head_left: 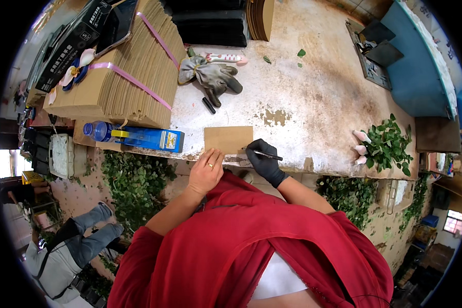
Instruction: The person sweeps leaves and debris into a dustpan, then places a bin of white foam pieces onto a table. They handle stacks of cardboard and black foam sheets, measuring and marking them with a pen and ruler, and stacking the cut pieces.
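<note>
A flat piece of brown cardboard (228, 138) lies at the front edge of the worn white table. My bare left hand (207, 168), with a ring on one finger, rests its fingers on the cardboard's lower left corner. In a black glove, my right hand (263, 160) is closed around a black marker pen (268, 154). The pen's tip is at the cardboard's lower right part. A black pen cap (208, 106) lies beyond the cardboard, beside a grey work glove (210, 77).
Left on the table are a strapped stack of cardboard (138, 66), a blue tape dispenser (151, 138) and a plastic bottle (98, 131). Leafy stems with pink buds (387, 143) lie at the right edge. A blue panel (421, 61) stands far right. Another person (69, 246) is at lower left.
</note>
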Demonstrator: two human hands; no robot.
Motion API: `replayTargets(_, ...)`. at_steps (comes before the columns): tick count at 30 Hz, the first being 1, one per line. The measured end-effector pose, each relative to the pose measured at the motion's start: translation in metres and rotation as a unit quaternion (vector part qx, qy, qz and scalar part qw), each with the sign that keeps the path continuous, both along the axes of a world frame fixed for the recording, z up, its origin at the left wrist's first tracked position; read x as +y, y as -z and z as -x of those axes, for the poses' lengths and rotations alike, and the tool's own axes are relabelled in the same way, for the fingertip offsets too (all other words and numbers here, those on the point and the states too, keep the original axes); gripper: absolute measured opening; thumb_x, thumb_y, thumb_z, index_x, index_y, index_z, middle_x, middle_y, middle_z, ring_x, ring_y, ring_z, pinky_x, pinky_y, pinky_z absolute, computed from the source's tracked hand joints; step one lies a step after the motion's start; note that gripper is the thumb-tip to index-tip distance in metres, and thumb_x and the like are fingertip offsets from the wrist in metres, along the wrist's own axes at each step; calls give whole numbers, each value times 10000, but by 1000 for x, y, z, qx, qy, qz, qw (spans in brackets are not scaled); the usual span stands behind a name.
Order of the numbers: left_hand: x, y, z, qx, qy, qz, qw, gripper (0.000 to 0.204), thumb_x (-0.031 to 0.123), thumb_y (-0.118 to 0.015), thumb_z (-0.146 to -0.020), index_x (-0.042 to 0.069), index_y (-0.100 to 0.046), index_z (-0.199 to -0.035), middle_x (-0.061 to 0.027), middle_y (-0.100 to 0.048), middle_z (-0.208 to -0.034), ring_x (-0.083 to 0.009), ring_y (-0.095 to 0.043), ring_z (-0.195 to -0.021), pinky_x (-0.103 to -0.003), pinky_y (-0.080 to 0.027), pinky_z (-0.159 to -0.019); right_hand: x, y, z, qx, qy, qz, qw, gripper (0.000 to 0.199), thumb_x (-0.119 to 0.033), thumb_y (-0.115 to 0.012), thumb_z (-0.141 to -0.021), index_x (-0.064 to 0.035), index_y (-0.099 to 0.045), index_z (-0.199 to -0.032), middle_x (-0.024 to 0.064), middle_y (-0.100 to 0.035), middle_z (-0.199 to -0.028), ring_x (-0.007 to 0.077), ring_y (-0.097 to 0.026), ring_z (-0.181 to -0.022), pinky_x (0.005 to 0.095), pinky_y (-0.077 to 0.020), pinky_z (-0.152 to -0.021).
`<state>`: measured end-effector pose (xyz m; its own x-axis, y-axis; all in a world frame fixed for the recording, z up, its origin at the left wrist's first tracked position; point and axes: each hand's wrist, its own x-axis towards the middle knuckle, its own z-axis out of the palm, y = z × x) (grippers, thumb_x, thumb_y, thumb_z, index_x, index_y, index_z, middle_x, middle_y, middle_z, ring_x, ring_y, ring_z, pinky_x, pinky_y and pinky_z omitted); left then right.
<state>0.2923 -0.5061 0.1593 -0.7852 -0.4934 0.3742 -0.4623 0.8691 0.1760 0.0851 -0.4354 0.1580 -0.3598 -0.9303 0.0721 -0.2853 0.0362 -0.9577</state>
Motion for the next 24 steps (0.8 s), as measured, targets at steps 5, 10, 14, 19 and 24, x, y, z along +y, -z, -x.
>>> replayTargets(5,1,1,2,17,-5,3,1000,310,133,-602,-765,1,-639,-1043,-127,-610,-1106,-285,-549,-1080,-386,-466,-940,-6,9,4,-93,40,21,995,76,-75,-643,-828,-36,-579,-818,22,-580,-662,88,-508,-593,252,-419,-549)
replayTargets(10,-1,-2,4,-101,44,87,990,323,159,-559,-743,-46,-644,-978,-179,-613,-1041,-314,-554,-1046,-381,-431,-967,-3,33,17,-109,45,2,993,85,-98,-599,-823,-22,-576,-793,67,-588,-700,154,-541,-642,296,-433,-601)
replayTargets(14,-2,4,11,-15,-19,-21,999,357,251,-569,-813,23,-620,-1084,-106,-588,-1109,-259,-517,-1108,-370,-423,-966,-7,8,20,-216,82,-4,973,63,-73,-582,-826,-87,-550,-774,-17,-519,-653,62,-447,-569,220,-358,-504)
replayTargets(19,-4,-4,5,-15,-10,-10,1000,359,253,-572,-821,17,-609,-1089,-104,-584,-1102,-258,-512,-1110,-370,-424,-958,-14,-11,21,-213,65,26,975,87,-49,-582,-827,-100,-546,-765,-26,-512,-654,55,-435,-562,212,-348,-509)
replayTargets(24,-7,-18,10,0,-9,-145,989,420,259,-609,-818,49,-557,-1179,-121,-559,-1153,-283,-509,-1119,-377,-408,-974,-14,-11,26,-205,60,40,976,61,-39,-607,-820,-70,-555,-808,11,-544,-790,98,-500,-688,249,-425,-623)
